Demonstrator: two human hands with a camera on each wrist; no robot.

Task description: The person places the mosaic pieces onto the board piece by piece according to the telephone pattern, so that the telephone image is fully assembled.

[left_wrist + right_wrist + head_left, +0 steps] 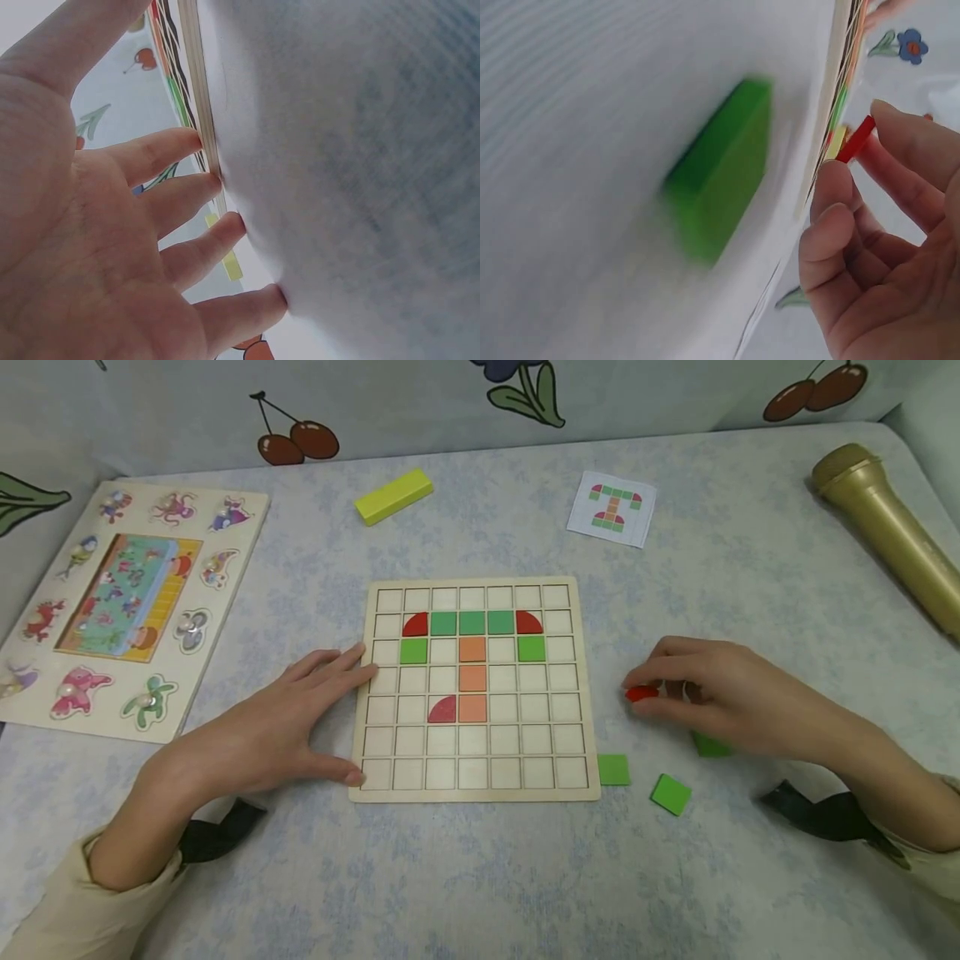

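Observation:
A wooden grid board (472, 795) lies mid-table with coloured tiles in some cells: green squares across the upper part, orange squares (472, 678) down the middle, and red quarter-circle pieces. One such quarter-circle (442, 709) sits left of the lowest orange square. My left hand (288, 722) rests at the board's left edge, fingers spread and fairly straight, fingertips against the rim. To the right of the board, my right hand (712, 689) pinches a small red tile (856, 139) between thumb and fingers, above the table. A green tile (711, 745) lies partly hidden beneath that hand.
Two green squares lie by the board's lower right corner, one at its edge (613, 770) and one tilted (671, 794). Behind are a yellow block (393, 497) and a pattern card (612, 510). An animal puzzle (217, 672) lies left, a gold microphone (892, 535) right.

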